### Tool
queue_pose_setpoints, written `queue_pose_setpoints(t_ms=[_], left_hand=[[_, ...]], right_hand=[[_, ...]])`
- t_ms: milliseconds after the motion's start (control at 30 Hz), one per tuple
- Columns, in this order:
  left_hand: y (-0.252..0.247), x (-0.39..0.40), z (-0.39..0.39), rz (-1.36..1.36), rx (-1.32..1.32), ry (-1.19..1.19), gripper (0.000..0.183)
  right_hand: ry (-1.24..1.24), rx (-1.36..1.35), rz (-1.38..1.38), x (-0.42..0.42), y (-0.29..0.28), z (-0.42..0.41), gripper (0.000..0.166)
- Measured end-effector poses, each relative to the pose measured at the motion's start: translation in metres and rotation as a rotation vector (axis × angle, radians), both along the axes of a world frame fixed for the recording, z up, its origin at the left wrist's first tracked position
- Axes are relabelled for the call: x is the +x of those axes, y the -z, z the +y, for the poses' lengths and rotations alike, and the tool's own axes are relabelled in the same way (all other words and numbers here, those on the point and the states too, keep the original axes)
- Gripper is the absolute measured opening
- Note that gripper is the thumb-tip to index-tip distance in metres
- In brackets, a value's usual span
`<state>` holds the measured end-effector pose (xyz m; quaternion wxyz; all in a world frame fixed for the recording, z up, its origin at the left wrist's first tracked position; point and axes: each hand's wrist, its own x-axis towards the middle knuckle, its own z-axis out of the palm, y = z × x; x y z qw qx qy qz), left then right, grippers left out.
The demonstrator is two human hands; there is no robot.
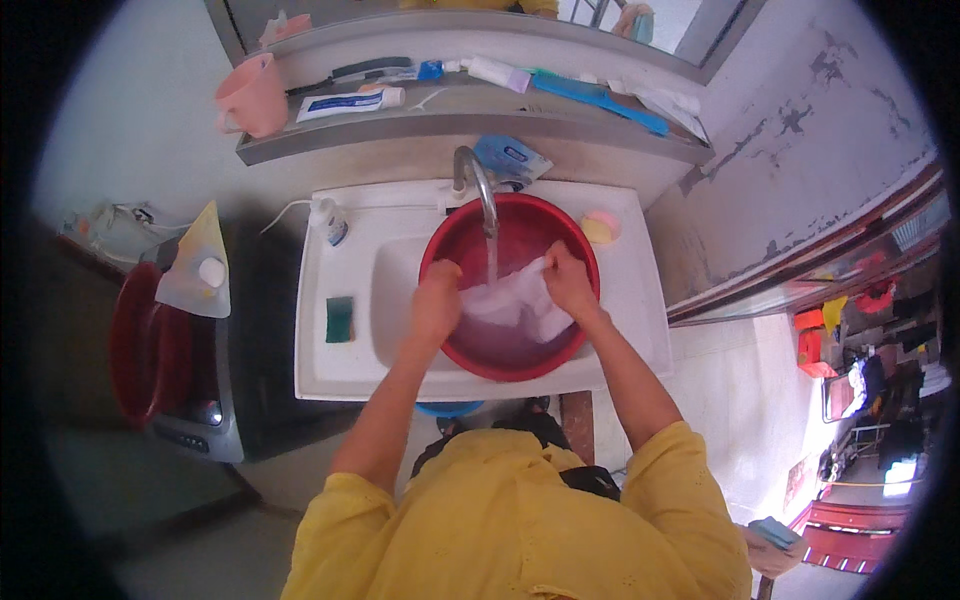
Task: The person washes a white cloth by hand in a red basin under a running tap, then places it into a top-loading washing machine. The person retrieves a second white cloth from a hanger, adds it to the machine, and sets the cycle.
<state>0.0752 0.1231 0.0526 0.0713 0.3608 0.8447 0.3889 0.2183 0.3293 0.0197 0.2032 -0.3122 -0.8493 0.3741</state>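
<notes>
A red plastic basin [523,372] stands on the white sink [352,375], partly over its bowl. Water runs from the curved metal faucet [480,180] onto a wet white cloth [517,300] inside the basin. My right hand [571,281] grips the cloth's upper right end, above the water. My left hand [436,300] is at the basin's left rim, closed around the cloth's left end, with the fingers mostly hidden from above. The cloth sags between both hands, its lower part in cloudy water.
A green scouring sponge [340,319] and a white bottle [328,222] sit left on the sink; soap [601,226] lies right. Behind the faucet rests a blue pouch [511,157]. Above runs a shelf [480,135] with a pink mug [253,96] and blue comb [600,101]. A washing machine [259,360] stands left.
</notes>
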Motion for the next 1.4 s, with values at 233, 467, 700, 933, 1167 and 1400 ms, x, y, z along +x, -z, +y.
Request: queue_pose_setpoints(t_ms=[233,467,700,933,1167,1400], left_hand=[[0.04,0.027,-0.031,0.235,0.152,-0.282,0.03],[0.085,0.042,-0.057,-0.402,0.215,-0.397,0.046],[0.046,0.051,-0.059,-0.132,0.135,-0.349,0.057],[-0.003,0.082,0.011,-0.15,0.145,0.07,0.07],[0.04,0.054,0.051,-0.567,0.245,0.108,0.064],[0.046,0.033,0.028,-0.118,0.104,-0.018,0.066]], right_hand=[[-0.39,0.309,-0.333,0.012,0.041,-0.025,0.059],[-0.592,0.406,-0.634,-0.016,0.066,-0.033,0.056],[-0.517,-0.015,-0.334,-0.006,-0.011,0.009,0.04],[-0.562,-0.318,0.081,-0.005,-0.126,-0.009,0.03],[-0.427,-0.732,0.365,0.014,-0.131,-0.009,0.03],[-0.206,-0.667,0.293,0.034,-0.027,0.025,0.023]])
